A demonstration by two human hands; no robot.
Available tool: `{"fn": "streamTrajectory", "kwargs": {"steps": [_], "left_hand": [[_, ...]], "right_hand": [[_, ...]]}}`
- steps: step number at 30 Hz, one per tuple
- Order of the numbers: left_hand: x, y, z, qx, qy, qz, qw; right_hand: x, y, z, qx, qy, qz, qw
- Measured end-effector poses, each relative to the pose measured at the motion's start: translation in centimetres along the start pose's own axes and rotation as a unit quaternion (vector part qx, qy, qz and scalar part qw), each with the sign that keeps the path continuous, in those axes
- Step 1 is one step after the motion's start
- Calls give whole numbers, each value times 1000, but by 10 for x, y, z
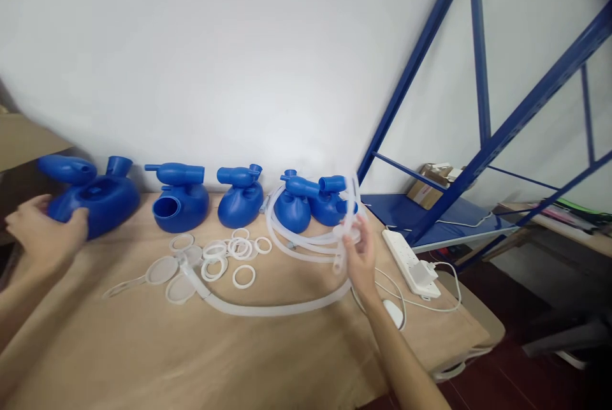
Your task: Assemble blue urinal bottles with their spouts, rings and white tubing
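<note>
At the far left, my left hand (50, 231) is closed around the near side of a blue plastic urinal bottle (109, 203), thumb and fingers on its body. My right hand (361, 257) grips a translucent hose (282, 310) at the right, near a round clear cap (345, 231). The hose curves left across the table to pale round lids (161, 270). More coils of hose (306, 238) lie behind my right hand. Several white sealing rings (244, 277) lie loose in the middle.
Several more blue bottles (239, 206) stand along the wall. A white power strip (408, 260) with a plug and cables lies on the brown table (239, 365) at right. Beyond rises a blue metal rack (482, 78) holding a cardboard box (427, 185). Cardboard (31, 139) juts in at left.
</note>
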State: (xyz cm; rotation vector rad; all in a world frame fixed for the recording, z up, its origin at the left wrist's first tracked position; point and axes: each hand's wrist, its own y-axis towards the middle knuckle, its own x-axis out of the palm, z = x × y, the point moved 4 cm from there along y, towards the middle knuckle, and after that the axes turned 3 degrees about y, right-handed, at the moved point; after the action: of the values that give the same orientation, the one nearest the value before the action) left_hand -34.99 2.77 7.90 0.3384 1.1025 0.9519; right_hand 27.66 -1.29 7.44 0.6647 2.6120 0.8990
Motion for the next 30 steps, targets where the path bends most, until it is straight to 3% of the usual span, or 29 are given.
{"fn": "streamTrajectory", "kwargs": {"steps": [1, 3, 4, 6, 9, 11, 13, 16, 17, 20, 24, 25, 27, 30], "left_hand": [[-6, -16, 10, -25, -2, -20, 999], [-20, -48, 36, -16, -39, -27, 999], [-25, -64, 51, 18, -63, -42, 997], [-40, -91, 79, 73, -112, -6, 991], [-57, -123, 123, 196, -157, -13, 968], [-69, -139, 155, 302, -205, -16, 931], [-84, -148, 187, 400, -253, -6, 881], [-101, -149, 228, 472, -257, -15, 843], [-105, -146, 239, 473, -259, -13, 842], [-113, -130, 258, 426, -273, 6, 863], [-100, -103, 252, 308, -202, 21, 930], [-93, -96, 246, 275, -170, -2, 946], [-76, -82, 234, 226, -128, -122, 958], [-57, -68, 219, 202, -135, -327, 913]], "right_hand": [[-5, 13, -9, -40, 12, 46, 998], [-11, 36, -33, -145, 13, 115, 983], [-12, 45, -48, -201, -5, 132, 971], [-8, 54, -78, -286, -50, 125, 949], [14, 51, -121, -357, -73, 31, 931], [36, 37, -144, -381, -74, -65, 919], [63, 16, -160, -374, -80, -181, 906], [101, -21, -175, -353, -43, -343, 870], [111, -32, -179, -343, -14, -376, 860], [137, -45, -184, -273, 19, -391, 879], [175, -36, -178, -221, 5, -412, 884], [184, -32, -175, -211, -2, -428, 879], [200, -31, -168, -196, -8, -482, 854], [212, -36, -160, -182, -6, -545, 818]]}}
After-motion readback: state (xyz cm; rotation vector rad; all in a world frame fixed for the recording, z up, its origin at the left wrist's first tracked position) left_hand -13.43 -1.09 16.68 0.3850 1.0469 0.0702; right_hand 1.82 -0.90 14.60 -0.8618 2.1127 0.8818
